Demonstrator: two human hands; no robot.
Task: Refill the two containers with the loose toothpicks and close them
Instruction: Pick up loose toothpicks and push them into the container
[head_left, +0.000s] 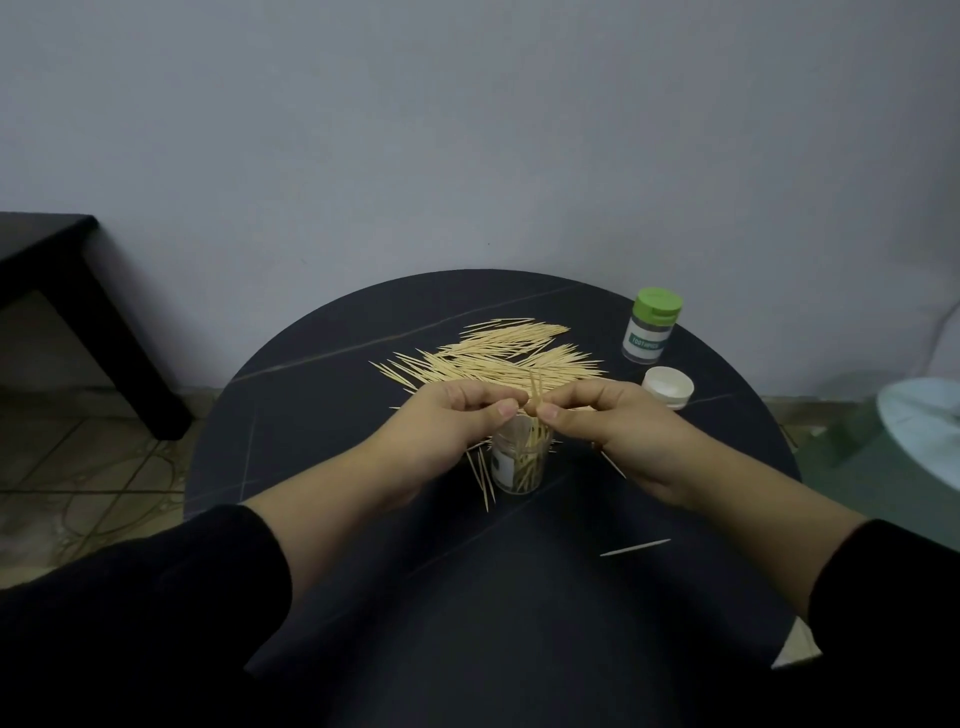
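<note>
An open clear container (519, 462) stands on the round black table (322, 415), partly filled with upright toothpicks. Just above its mouth, my left hand (441, 421) and my right hand (618, 421) meet, and both pinch a small bundle of toothpicks (535, 389) that stands nearly upright over the opening. A big heap of loose toothpicks (498, 358) lies behind my hands. A second container with a green lid (652, 325) stands shut at the back right. A white lid (667, 387) lies in front of it.
A few stray toothpicks (485, 478) lie left of the open container, and a single one (636, 547) lies nearer to me on the right. A dark side table (62, 291) stands on the left. A pale fan (924, 426) is at the right edge.
</note>
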